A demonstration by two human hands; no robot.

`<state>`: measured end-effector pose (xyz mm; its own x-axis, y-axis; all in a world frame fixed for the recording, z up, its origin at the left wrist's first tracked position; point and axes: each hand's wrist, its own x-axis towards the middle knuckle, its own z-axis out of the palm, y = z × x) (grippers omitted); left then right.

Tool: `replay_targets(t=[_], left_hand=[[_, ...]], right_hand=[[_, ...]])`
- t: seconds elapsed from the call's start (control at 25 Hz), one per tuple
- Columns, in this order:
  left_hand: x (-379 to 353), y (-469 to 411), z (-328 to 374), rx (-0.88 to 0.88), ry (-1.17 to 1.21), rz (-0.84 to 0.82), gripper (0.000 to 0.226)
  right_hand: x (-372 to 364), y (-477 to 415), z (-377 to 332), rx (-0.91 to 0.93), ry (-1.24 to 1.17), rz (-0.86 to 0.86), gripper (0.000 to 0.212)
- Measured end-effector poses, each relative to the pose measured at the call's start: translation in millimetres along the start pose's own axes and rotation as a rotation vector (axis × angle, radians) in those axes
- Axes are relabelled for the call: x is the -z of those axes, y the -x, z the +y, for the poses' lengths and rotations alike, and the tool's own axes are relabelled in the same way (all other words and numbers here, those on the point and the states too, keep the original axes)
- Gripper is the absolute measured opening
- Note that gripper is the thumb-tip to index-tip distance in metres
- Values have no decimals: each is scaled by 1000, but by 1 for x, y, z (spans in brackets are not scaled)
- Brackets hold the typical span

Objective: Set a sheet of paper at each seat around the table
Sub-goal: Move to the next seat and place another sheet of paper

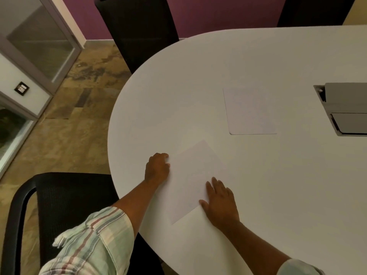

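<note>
Sheet of paper [195,179] lying flat, skewed, near the rounded end of the white table [198,76], by the near black chair [65,205]. Left hand [157,168] curled at its left edge; pinch unclear. Right hand [221,205] spread flat on the lower right corner. Best squared gently to the seat, no creasing. Thin matte paper, smooth tabletop; second rounded-corner sheet [249,111] well apart.

The single head view looked steeply down from above and behind the hands [190,187], close over them. It faced forward across the rounded worktop [278,185] beyond them.
</note>
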<state>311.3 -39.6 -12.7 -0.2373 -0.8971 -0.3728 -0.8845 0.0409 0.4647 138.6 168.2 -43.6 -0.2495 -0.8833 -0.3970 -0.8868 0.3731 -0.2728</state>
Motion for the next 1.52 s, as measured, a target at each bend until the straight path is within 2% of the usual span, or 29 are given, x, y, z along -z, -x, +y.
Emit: replay_targets(t=[0.16,0.32,0.4,0.68,0.88,1.24,1.52], left_hand=[[-22,34,-10,-112,-163,26,67],[-62,70,-20,-90,-261,-102,112],[-72,73,-25,-101,-294,-133,120],[-73,74,-28,-149,-296,-86,121],[-70,100,-21,-196,-287,-17,110],[-51,202,-3,-184,-365,64,100],[1,296,3,-117,-476,243,97]], right_hand=[[-12,1,4,3,88,-47,74],[-11,-1,8,6,103,-18,74],[-10,-3,10,2,111,-28,74],[-2,-3,9,11,104,-56,73],[12,8,9,4,72,8,77],[42,82,9,116,67,137,87],[75,148,-34,278,70,256,93]])
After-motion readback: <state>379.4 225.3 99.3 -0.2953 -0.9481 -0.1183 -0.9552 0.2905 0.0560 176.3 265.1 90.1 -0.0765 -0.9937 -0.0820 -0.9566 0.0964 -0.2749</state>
